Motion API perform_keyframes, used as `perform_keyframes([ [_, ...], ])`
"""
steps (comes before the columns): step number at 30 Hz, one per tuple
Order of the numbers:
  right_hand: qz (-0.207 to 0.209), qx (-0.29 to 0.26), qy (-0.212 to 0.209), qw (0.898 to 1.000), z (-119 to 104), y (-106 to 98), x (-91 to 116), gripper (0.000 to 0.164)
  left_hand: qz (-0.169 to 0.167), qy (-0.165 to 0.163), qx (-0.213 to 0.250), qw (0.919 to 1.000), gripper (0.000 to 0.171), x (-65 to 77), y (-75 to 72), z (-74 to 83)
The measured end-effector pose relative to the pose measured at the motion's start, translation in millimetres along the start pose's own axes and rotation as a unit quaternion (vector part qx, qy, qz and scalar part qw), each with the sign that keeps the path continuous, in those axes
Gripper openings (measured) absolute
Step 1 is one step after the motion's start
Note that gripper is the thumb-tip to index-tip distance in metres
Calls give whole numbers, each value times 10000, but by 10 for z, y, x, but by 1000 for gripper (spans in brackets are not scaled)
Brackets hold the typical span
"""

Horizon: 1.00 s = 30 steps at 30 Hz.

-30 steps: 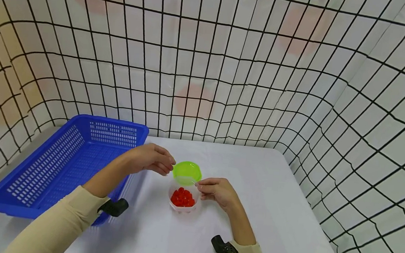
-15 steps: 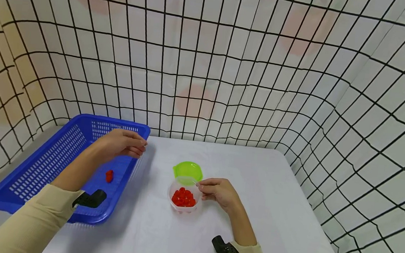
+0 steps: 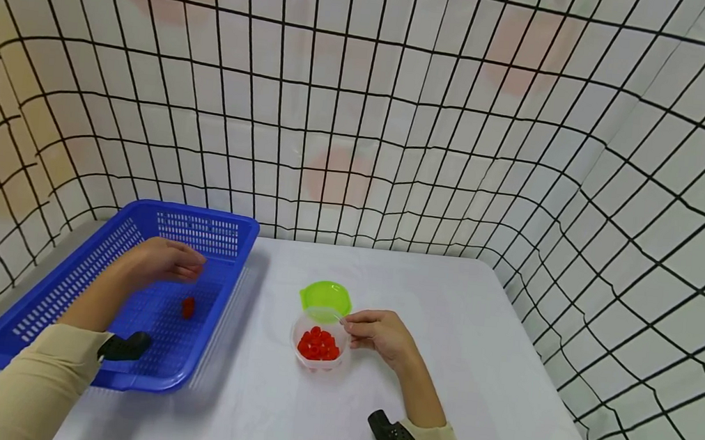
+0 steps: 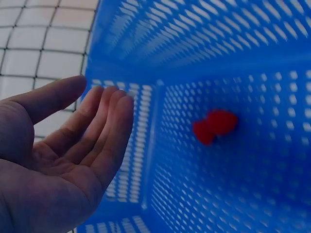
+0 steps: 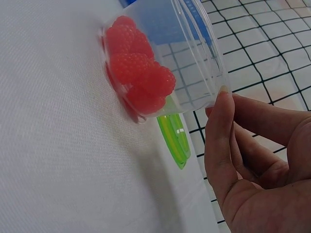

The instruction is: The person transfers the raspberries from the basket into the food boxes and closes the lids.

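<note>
My left hand (image 3: 163, 263) hovers over the blue plastic basket (image 3: 146, 382), its fingers loosely bent. In the left wrist view nothing shows between the thumb and fingers of the left hand (image 4: 73, 145). Two red raspberries (image 4: 221, 122) lie together on the basket floor, blurred there, to the right of that hand. Between thumb and fingers, my right hand (image 3: 380, 334) pinches the rim of a clear plastic tub (image 5: 194, 82). Inside the tub, which stands on the white cloth, is a heap of several raspberries (image 5: 131, 68).
A bright green lid (image 3: 327, 296) lies just behind the tub. White cloth (image 3: 445, 312) covers the table. Black netting (image 3: 397, 140) over a white backdrop rises behind and along both sides. The basket's raised walls stand around the left hand.
My left hand has moved left from beside the tub to over the basket. The raspberries in the basket, hidden behind the arm at first, now show. The right hand keeps its grip.
</note>
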State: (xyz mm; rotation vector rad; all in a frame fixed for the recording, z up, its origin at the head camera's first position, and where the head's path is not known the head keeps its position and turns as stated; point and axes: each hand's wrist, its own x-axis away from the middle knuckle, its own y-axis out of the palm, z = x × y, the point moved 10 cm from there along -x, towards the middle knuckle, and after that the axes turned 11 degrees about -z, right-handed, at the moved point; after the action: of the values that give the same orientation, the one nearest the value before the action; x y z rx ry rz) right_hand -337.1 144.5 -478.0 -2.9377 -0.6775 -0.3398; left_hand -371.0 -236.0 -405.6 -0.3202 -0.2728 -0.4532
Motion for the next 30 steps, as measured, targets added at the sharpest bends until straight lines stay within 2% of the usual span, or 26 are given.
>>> perform_keyframes([
  [6, 22, -14, 29, 10000, 1, -2, 6, 27, 240, -403, -314, 9984, 41, 44, -115, -232],
  [12, 51, -10, 46, 10000, -1, -9, 6, 26, 443, -683, -674, 9944, 39, 40, -211, -363],
  [17, 71, 34, 41, 10000, -2, -10, 8, 27, 358, -912, -746, 9924, 34, 3, -225, -429],
  [20, 76, 39, 41, 10000, -1, -9, 10, 27, 221, -940, -767, 9924, 32, -27, -196, -451],
  [24, 77, 44, 39, 10000, -3, -7, 14, 27, 221, -1017, -759, 9917, 31, -42, -175, -477],
  [27, 73, 46, 26, 10000, -8, -6, 16, 28, 210, -1194, -903, 9885, 33, -36, -169, -501],
  [30, 70, 49, 18, 10000, -8, -6, 15, 28, 42, -1304, -975, 9866, 31, -44, -142, -537],
])
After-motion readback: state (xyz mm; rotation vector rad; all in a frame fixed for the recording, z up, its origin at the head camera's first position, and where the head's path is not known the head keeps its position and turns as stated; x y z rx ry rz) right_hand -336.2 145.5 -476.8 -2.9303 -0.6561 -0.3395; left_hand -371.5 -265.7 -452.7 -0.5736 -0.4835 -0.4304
